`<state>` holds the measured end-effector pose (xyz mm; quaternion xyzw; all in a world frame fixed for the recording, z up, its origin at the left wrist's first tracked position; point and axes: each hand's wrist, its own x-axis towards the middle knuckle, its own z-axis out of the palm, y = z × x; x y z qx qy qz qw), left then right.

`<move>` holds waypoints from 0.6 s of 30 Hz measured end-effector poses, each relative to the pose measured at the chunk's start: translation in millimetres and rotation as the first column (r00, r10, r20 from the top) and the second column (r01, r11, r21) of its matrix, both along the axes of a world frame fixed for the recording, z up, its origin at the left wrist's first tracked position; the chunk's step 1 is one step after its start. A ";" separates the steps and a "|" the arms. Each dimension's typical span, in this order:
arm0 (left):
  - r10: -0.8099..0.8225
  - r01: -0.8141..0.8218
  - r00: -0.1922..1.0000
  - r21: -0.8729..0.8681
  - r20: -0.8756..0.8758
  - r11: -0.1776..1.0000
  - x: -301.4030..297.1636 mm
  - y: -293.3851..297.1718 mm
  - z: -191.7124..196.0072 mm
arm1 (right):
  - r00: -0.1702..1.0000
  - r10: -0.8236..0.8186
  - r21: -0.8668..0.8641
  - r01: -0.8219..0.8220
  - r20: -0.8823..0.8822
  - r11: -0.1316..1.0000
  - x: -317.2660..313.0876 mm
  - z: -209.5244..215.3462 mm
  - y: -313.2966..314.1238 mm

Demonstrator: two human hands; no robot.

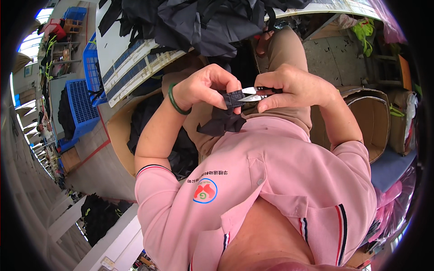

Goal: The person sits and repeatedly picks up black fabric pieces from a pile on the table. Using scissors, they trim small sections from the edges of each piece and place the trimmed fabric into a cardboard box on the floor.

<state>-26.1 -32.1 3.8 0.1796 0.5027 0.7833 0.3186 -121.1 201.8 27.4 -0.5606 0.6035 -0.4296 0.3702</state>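
Between the finger and thumb of my left hand (205, 88), I pinch a small black fabric piece (222, 122). A textured black strip of it sticks out toward the right, and the rest hangs below my fingers. My right hand (294, 88) is closed around thread snips (255, 93) with dark handles. Their two silver blades are spread and point left, with the tips at the edge of the strip. Whether the blades touch the fabric I cannot tell. Both hands are above my lap, in front of the table edge.
A heap of black fabric (194, 22) covers part of the table (131, 63) ahead. Open cardboard boxes flank me, one at the right (371, 108) and one at the left (118, 135) holding black fabric. Blue plastic crates (81, 106) stand farther left. A green bag (363, 32) hangs at the far right.
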 end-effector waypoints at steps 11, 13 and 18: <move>-0.010 0.020 0.992 -0.073 0.127 0.997 5.0 3.3 2.8 | 0.993 -0.002 -0.024 -0.001 -0.118 1.000 3.6 -0.1 -7.5; -0.014 0.025 0.992 -0.085 0.129 0.996 5.1 3.1 2.4 | 0.992 -0.009 -0.004 0.009 -0.124 1.000 3.5 -1.3 -6.6; -0.011 0.026 0.988 -0.099 0.152 0.995 5.0 5.2 4.4 | 0.995 0.005 0.016 -0.004 -0.100 1.000 5.1 3.1 -8.1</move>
